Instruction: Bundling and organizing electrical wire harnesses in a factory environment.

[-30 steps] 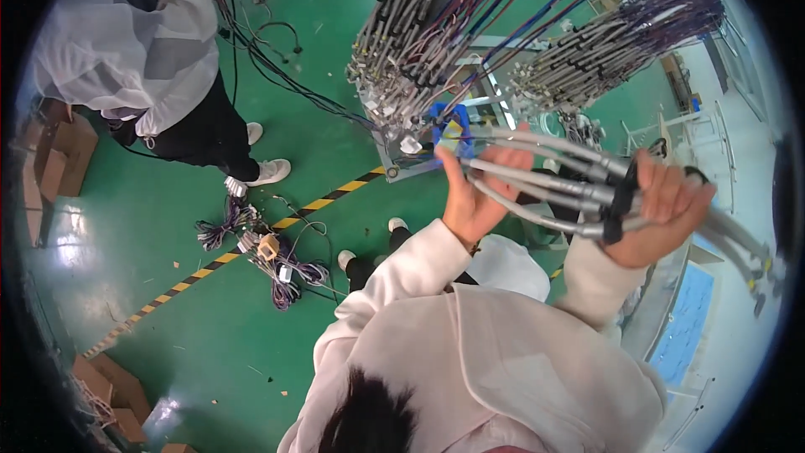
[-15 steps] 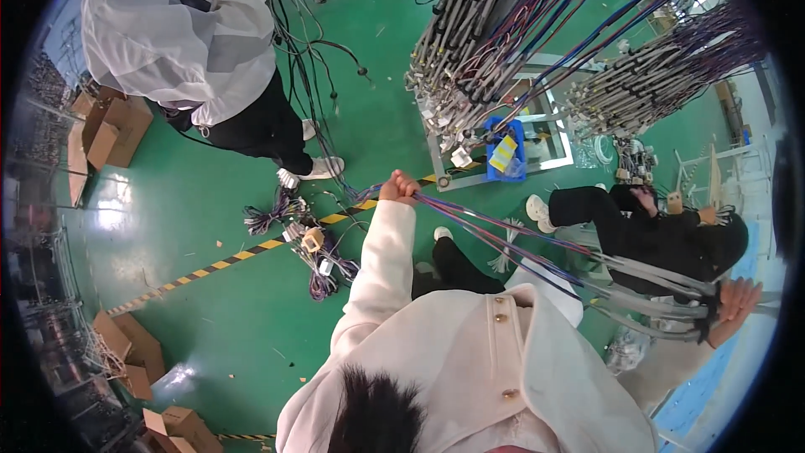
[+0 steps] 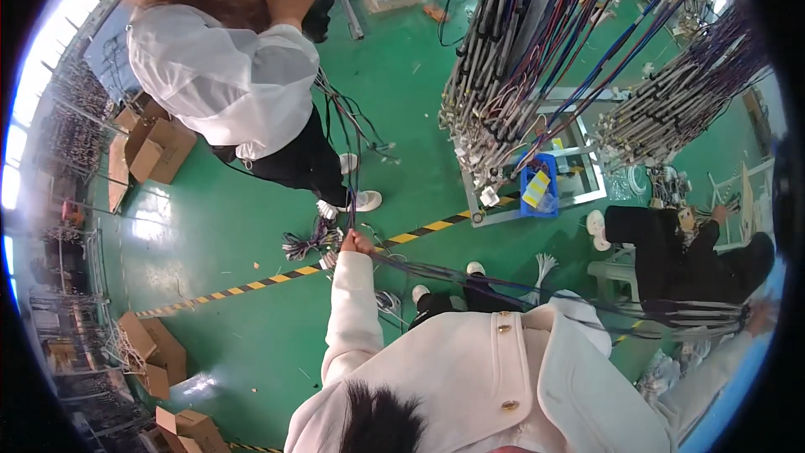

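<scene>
My left hand [image 3: 358, 242], in a cream sleeve, is closed around a bunch of thin dark wires out in front of me. From it a long wire harness [image 3: 470, 277] stretches across my body to the right. At the far right my right hand [image 3: 760, 317] is wrapped round the thicker grey-sleeved end of the harness, though motion blurs it. More wires run from my left fist up toward a co-worker in a white jacket [image 3: 222, 75]. Beneath that fist, coiled wires with pale connectors [image 3: 319, 243] lie on the green floor, partly hidden by my arm.
Thick bundles of hanging cables [image 3: 503, 75] fill the upper right above a metal frame [image 3: 595, 176] with a blue bin [image 3: 538, 189]. Another person in black [image 3: 662, 252] sits at right. Cardboard boxes [image 3: 159, 147] stand at left; striped tape [image 3: 251, 285] crosses the floor.
My left hand has moved left and nearer to me, still closed on the wires. The right hand has shifted slightly outward and blurred. The whole view has shifted, and the co-worker appears farther right.
</scene>
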### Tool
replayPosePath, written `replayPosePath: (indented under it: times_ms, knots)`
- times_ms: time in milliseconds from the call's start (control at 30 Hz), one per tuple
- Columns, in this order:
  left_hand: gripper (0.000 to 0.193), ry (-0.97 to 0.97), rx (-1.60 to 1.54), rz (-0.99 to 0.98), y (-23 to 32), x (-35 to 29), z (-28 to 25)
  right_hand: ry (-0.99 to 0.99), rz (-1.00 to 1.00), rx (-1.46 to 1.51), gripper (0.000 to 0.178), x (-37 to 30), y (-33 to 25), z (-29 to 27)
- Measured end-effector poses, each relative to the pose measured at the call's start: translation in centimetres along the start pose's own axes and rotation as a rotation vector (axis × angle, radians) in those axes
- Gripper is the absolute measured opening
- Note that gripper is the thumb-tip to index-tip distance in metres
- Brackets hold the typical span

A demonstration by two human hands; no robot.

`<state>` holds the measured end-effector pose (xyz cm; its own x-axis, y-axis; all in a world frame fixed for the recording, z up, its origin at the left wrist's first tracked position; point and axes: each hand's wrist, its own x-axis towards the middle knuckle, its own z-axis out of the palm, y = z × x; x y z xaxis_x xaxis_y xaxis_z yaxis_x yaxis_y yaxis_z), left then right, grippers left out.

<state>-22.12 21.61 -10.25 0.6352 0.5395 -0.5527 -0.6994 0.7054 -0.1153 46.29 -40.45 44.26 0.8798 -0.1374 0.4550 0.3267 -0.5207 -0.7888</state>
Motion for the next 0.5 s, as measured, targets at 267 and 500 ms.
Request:
replayPosePath:
  times_ms: [267, 500]
  knots:
    - [0.041, 0.223, 0.415, 0.008, -12.1, -4.2, 8.7, -0.331, 0.139, 0.317, 0.019, -18.5, 3.9, 18.4]
    - [0.043, 0.301, 0.540, 0.255, -15.4, -9.7, 10.2, -0.636, 0.248, 0.554, 0.024, -32.0, -3.9, 27.8]
